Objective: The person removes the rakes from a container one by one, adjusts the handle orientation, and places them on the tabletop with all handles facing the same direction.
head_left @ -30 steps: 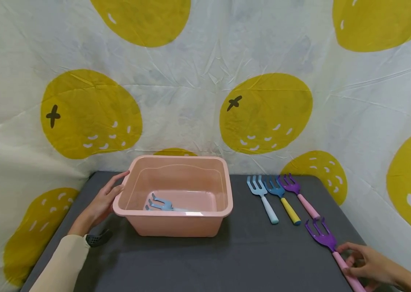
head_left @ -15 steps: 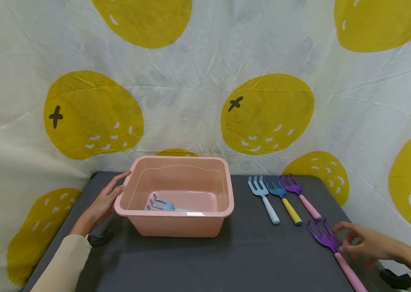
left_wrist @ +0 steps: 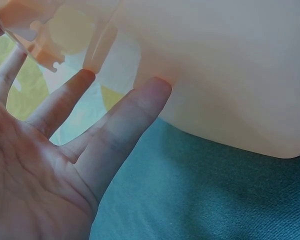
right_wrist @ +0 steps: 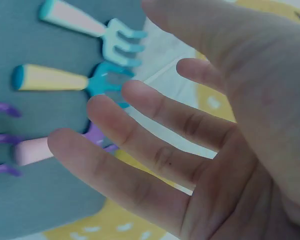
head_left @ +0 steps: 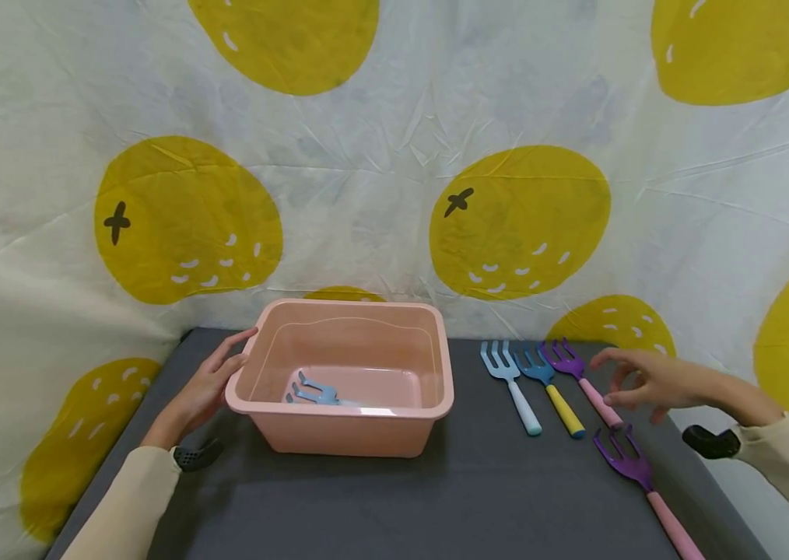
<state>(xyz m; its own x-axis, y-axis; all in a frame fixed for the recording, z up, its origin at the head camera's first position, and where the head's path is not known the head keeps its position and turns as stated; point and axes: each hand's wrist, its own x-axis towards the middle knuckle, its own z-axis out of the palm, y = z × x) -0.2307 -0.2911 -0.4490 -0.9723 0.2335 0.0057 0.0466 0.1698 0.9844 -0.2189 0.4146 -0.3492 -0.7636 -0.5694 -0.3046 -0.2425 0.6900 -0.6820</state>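
My left hand [head_left: 205, 388] rests relaxed fingers against the left side of a pink plastic tub [head_left: 338, 434]; in the left wrist view its fingertips meet the tub's outer wall [left_wrist: 230, 90]. Inside the tub lies a light blue hand fork [head_left: 317, 392], partly hidden by the front rim. My right hand [head_left: 668, 381], fingers spread and loosely bent, is beside the far purple hand fork [head_left: 597, 398] with a pink handle. It holds nothing. The right wrist view shows that fork's pink handle [right_wrist: 35, 151] partly behind the fingertips.
Left of that fork lie a blue fork with yellow handle [head_left: 564, 408] and a light blue fork [head_left: 522, 404]. Another purple fork [head_left: 671, 523] lies nearer, by the right table edge. A fruit-patterned cloth [head_left: 359, 202] hangs behind the dark table [head_left: 394, 513].
My right hand has let go of the near purple fork's pink handle and moved away from me to the far purple fork. My left hand stays at the tub.
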